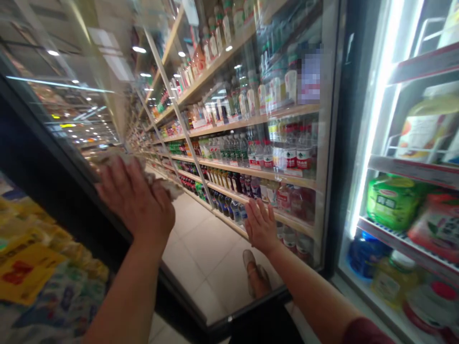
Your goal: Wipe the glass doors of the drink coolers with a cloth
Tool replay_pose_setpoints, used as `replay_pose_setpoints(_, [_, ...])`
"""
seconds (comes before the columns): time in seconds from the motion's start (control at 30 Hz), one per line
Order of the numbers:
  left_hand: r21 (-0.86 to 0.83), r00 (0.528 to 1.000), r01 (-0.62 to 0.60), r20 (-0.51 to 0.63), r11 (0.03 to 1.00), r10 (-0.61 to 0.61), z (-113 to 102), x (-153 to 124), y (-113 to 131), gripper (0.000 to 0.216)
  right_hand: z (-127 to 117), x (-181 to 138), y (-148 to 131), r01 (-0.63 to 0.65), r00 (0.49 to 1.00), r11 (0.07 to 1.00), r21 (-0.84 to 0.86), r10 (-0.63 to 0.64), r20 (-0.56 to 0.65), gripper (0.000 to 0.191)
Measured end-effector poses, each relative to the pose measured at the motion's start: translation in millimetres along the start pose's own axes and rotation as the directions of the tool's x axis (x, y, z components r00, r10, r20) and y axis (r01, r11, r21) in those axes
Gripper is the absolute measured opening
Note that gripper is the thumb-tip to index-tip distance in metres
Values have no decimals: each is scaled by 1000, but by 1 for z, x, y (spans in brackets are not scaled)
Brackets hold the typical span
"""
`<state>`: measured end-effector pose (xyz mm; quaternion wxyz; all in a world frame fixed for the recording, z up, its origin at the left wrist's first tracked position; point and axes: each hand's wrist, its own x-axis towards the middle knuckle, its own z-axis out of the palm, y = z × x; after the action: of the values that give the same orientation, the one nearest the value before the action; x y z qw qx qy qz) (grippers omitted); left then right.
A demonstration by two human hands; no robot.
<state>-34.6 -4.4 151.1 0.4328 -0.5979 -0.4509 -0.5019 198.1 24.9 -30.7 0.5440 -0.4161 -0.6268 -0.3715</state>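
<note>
My left hand (138, 196) presses a pale crumpled cloth (168, 186) against the glass of a black-framed cooler door (77, 203). Its fingers lie over the cloth, near the left side of the frame, and cover most of it. My right hand (260, 224) rests flat on the same glass, lower and to the right, with fingers stretched out and nothing in them. The door stands open at an angle. Through or in its glass appear shelves of bottles (261, 155), a tiled floor and a shoe (249, 260).
To the right is the lit cooler interior, with a green package (392, 203), a red package (437, 224) and several bottles on its shelves (412, 243). Bagged goods and a yellow sign (30, 270) are at the lower left, beyond the door frame.
</note>
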Motion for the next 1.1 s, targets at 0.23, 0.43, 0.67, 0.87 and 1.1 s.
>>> replay_pose_setpoints(0.23, [-170,941,-284,136,944,308,24,-69,72,62,-4,-6,3,0,1000,999,33,-1,13,67])
replay_pose_setpoints(0.43, [-418,875,-274,266,866,405,21,-107,93,71,-30,19,-19,-148,989,973,178,143,38,67])
replay_pose_setpoints(0.67, [-534,947,-209,98,819,306,7,-103,65,63,-4,12,-49,-14,997,998,55,10,82,68])
replay_pose_setpoints(0.87, [-15,971,-229,63,973,230,15,-124,19,75,-1,-6,-41,147,984,988,36,-150,101,68])
replay_pose_setpoints(1.1, [5,974,-225,41,974,224,28,-130,9,77,-13,127,-17,-14,998,999,-47,16,55,71])
